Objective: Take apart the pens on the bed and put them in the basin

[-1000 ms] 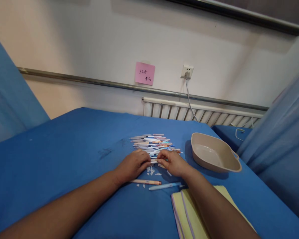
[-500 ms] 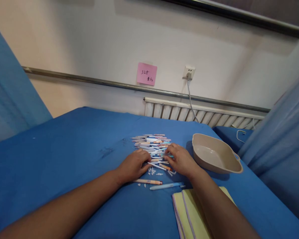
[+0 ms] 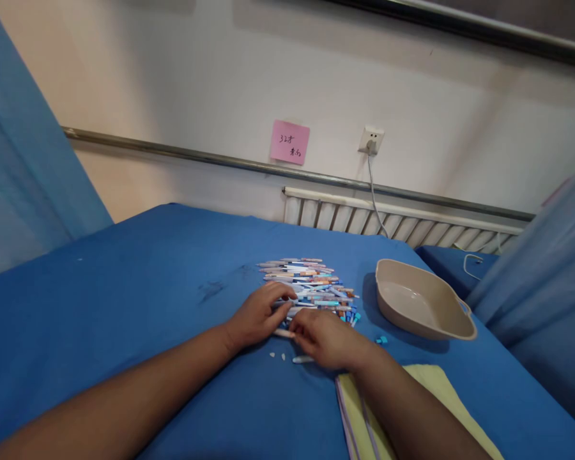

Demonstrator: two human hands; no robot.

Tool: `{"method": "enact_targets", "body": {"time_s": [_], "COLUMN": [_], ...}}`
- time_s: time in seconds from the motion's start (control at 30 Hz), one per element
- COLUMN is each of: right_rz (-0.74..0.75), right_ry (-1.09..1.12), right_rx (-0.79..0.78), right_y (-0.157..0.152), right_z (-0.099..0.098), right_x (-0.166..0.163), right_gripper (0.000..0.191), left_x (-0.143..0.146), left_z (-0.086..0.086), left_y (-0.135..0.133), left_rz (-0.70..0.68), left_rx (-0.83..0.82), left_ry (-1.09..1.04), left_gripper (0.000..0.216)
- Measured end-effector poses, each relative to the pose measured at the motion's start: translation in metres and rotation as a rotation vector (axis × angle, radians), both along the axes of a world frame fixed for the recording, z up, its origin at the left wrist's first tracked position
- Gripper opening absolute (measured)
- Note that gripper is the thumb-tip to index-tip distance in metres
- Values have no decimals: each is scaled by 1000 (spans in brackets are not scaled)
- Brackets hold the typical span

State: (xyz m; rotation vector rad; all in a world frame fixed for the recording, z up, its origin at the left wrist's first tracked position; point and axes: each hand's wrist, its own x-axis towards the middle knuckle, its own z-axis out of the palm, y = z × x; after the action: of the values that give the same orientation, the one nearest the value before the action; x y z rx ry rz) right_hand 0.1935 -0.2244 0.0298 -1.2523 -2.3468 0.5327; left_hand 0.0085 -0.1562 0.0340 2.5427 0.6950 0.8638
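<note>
A pile of pens (image 3: 311, 278) in white, peach, grey and light blue lies roughly lined up on the blue sheet. My left hand (image 3: 256, 314) rests at its left edge, fingers curved over pen ends and thumb apart from them. In front of the pile, my right hand (image 3: 333, 338) has its fingertips closed on one end of a peach pen (image 3: 282, 333). The right hand covers most of a light blue pen (image 3: 303, 360). Two small white bits (image 3: 272, 354) lie nearby. Small blue pieces (image 3: 352, 316) sit at the pile's right side.
To the right stands a beige plastic basin (image 3: 412, 297), with small teal pieces (image 3: 381, 340) in front of it. A folded yellow cloth (image 3: 431, 383) lies under my right forearm. Behind the blue-covered surface (image 3: 172, 255) are a wall, a radiator (image 3: 335, 214) and a plugged-in socket (image 3: 371, 140).
My right hand has come from the pile's right side toward me and left, taking hold of the peach pen. Blue pieces it hid now show. My left hand has barely moved.
</note>
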Motion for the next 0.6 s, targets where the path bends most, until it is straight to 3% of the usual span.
{"method": "enact_targets", "body": {"time_s": [0.23,0.4,0.6], "right_rz": [-196,-212,-182], "right_ry": [628,713,740], "right_rx": [-290,-381,-344], "right_y": [31,35,33], "right_z": [-18,-22,-25], "right_x": [26,25,20], "right_gripper": [19,31,27], "left_x": [-1,0,0], "left_z": [2,2,-2], "left_y": [1,1,3], "left_rz": [23,-12,130], "left_rx": [-29,44,-13], "left_ry": [-27,12,72], "left_gripper": [19,16,25]}}
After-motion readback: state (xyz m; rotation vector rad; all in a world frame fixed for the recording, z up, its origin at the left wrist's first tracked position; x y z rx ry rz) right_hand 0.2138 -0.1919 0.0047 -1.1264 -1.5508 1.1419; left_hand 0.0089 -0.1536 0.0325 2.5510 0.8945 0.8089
